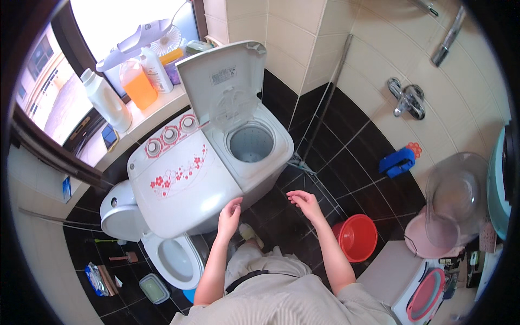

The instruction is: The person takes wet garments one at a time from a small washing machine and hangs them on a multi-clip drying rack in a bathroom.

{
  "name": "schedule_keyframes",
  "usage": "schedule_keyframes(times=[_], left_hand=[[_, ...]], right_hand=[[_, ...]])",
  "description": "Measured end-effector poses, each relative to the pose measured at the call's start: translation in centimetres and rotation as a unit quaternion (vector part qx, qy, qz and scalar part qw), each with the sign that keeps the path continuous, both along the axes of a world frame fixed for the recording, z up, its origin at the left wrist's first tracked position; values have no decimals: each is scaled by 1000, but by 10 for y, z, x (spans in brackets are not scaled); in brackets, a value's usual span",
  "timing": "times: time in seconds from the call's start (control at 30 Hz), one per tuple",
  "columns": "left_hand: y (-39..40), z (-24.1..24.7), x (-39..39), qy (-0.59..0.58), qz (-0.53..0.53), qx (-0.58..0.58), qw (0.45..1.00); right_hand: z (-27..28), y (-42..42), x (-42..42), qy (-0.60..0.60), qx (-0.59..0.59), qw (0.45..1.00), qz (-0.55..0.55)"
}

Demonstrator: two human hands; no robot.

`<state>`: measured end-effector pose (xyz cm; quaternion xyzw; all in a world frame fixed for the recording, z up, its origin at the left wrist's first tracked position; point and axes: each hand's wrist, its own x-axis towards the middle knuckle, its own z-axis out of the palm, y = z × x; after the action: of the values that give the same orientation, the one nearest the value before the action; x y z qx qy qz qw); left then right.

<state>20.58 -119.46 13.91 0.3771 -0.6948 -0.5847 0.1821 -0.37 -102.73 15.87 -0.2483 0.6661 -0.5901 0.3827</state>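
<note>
My left hand (230,217) is raised by the front edge of a white twin-tub washing machine (219,180), its fingers loosely curled with nothing held. To the right, my right hand (305,204) hangs above the dark tiled floor, empty, fingers slightly bent and apart. The machine's spin-tub lid (221,61) stands up, and the round spin drum (252,143) below shows no contents that I can make out. The washer lid with red flowers (178,176) is down. Three control knobs (170,135) line the back panel.
A white toilet (175,260) stands at the left. A red bucket (357,238) is on the floor at the right, near a white cabinet (392,270). Bottles, including one of orange liquid (140,90), line the windowsill. A long-handled squeegee (301,163) leans in the corner.
</note>
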Motion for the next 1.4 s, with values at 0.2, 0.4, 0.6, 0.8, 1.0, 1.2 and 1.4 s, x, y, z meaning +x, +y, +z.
schedule_keyframes(times=[0.2, 0.4, 0.6, 0.8, 1.0, 1.2, 1.4], left_hand=[[-60, -10, -59, 6, -43, -9, 999], [-90, 5, -104, -50, -56, -95, 993], [-100, -15, -160, -102, -70, -197, 972], [-113, -88, -219, -241, -177, -306, 904], [-149, -142, -256, -447, -273, -217, 824], [-167, -191, -278, -557, -353, -132, 740], [-167, -262, -294, -616, -342, -143, 695]], right_hand=[[-23, -85, -43, 44, 44, 998, 27], [-46, -158, -88, 115, 101, 984, 96], [-116, -228, -143, 156, 60, 970, 175], [-168, -300, -171, 289, 125, 885, 344], [-265, -357, -164, 381, 281, 721, 506], [-372, -395, -167, 438, 380, 576, 576], [-430, -387, -157, 469, 387, 521, 599]])
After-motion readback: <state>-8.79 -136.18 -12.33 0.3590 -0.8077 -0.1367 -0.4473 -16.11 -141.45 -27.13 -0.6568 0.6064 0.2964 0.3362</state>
